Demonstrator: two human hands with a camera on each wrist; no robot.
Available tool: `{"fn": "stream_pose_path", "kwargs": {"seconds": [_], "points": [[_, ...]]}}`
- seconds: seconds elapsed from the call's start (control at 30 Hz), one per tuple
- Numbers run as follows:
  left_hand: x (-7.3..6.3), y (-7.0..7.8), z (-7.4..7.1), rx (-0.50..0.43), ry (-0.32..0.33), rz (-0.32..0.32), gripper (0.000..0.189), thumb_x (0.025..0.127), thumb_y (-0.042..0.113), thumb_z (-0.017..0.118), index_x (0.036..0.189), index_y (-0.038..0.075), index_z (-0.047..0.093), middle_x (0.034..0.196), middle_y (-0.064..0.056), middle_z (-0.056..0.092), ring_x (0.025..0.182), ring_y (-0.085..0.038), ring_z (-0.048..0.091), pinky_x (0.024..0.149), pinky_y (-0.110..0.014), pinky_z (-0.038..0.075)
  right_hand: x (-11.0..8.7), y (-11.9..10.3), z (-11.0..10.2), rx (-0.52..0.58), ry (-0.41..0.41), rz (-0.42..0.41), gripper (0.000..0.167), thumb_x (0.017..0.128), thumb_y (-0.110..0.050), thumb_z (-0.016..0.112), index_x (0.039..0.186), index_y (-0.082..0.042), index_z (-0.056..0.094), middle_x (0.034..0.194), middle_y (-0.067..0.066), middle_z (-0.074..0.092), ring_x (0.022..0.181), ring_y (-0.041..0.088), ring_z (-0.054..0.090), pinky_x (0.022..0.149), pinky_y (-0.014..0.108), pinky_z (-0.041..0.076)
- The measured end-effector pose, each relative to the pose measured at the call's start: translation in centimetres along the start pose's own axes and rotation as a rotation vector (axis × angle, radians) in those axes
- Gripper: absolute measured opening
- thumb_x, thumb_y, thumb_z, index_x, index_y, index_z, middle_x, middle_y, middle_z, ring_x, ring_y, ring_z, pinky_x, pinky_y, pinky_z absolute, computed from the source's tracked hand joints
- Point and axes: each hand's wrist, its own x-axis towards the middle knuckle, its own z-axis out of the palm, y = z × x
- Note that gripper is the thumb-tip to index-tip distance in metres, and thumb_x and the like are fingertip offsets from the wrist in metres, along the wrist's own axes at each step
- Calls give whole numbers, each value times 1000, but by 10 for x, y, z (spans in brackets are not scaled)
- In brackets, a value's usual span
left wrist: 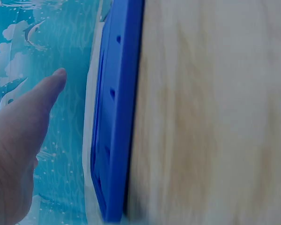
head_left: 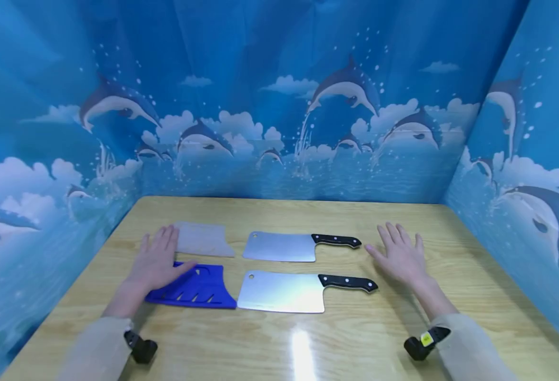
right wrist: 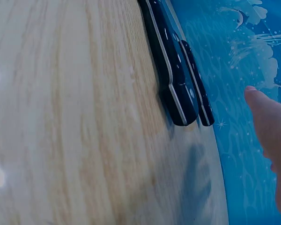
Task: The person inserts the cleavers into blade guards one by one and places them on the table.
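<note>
- L hand [head_left: 155,262]: fingers straight, nothing gripped, over blue sheath [head_left: 203,288], lower L.
- R hand [head_left: 403,256]: fingers spread, nothing gripped, lower R.
- Cleavers [head_left: 281,292]: lower ctr., flat; lift by handles [head_left: 348,282] only, fingertips off cutting edges.

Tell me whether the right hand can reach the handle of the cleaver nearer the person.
Probably yes: the right hand holds nothing, the black handle of the nearer cleaver points toward that side, and nothing visible lies between them.
</note>
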Motion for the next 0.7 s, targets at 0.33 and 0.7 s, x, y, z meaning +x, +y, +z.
{"fn": "stream_pose_path", "kwargs": {"seconds": [0.33,0.7], "points": [[-16,2,-11,67,149,164,79,74,54,68,124,-5,53,119,-24,56,112,-40,50,98,-57,29,-2,-12,-8,185,19,-94,68,90,-44,55,136,4,40,134,28,42,122,46,37,98,61,28],[-24,10,9,-45,-72,354,113,55,73,68,136,-1,42,133,-23,45,119,-41,43,96,-56,33,-10,-23,2,653,-378,-223,57,88,-27,62,132,5,44,116,18,57,103,31,56,84,40,48]]}}
